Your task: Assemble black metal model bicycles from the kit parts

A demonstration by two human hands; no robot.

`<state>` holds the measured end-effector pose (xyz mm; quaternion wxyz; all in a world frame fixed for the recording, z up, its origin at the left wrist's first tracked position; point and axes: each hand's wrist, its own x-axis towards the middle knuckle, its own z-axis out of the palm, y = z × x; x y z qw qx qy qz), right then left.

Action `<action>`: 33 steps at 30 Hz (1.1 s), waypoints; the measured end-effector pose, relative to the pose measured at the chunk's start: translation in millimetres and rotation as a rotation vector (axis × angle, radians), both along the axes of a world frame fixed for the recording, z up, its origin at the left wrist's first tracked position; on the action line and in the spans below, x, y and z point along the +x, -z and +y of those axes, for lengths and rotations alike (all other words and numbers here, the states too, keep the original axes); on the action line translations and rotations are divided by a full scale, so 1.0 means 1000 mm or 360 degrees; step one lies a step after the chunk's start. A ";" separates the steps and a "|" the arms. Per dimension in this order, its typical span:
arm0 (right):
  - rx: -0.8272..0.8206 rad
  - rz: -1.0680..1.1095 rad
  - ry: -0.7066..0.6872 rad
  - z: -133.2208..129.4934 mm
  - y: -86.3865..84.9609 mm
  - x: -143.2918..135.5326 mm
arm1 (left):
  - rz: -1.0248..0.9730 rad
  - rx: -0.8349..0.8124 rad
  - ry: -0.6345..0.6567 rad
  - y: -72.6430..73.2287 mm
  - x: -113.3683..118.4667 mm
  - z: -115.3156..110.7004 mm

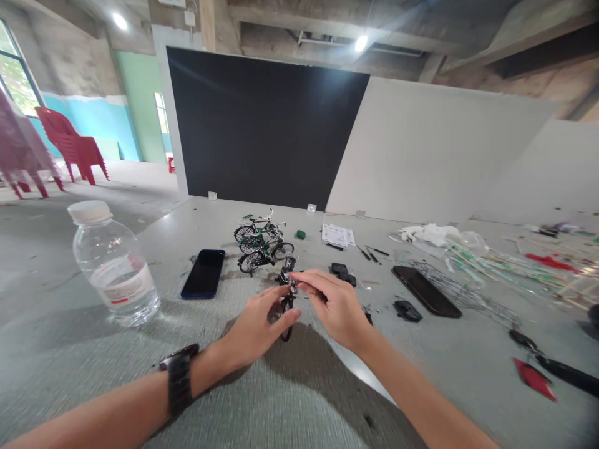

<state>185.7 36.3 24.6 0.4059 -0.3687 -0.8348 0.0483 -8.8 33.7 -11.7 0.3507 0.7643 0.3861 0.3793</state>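
Note:
A small black model bicycle (287, 324) stands on the table between my hands, one wheel toward me. My left hand (257, 321) steadies it from the left, fingers and thumb closed around its near end. From the right, my right hand (334, 305) pinches at the upper middle of the same bicycle; the fingers hide the exact part. Just beyond stand several finished-looking model bicycles (262, 251), black and green, packed close side by side. A small green piece (300, 234) lies to their right.
At left are a water bottle (116, 274) and a blue-edged phone (203, 274). On the right lie black plastic parts (407, 310), a dark phone (425, 291), a printed sheet (337, 235), thin tools (369, 252), bagged sticks (472, 262) and a key fob (523, 340). A black-and-white panel (266, 125) stands behind.

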 end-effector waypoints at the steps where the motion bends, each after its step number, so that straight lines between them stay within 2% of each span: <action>1: 0.0002 -0.0049 -0.0003 -0.001 0.000 0.000 | -0.0010 -0.0013 -0.0001 0.000 0.000 0.000; 13: 0.0410 -0.0474 0.0185 -0.001 0.005 0.003 | -0.0024 0.0146 0.0003 0.012 -0.001 0.006; 20: 0.0508 -0.0577 0.0254 -0.001 0.009 0.001 | -0.0055 0.0136 0.0049 0.011 -0.002 0.006; 27: 0.0278 -0.0306 0.0181 0.002 0.023 -0.003 | -0.0091 0.0115 0.0086 0.012 -0.002 0.006; 33: 0.0074 -0.0121 0.0028 0.005 0.025 -0.002 | -0.0094 0.0131 0.0077 0.012 -0.002 0.006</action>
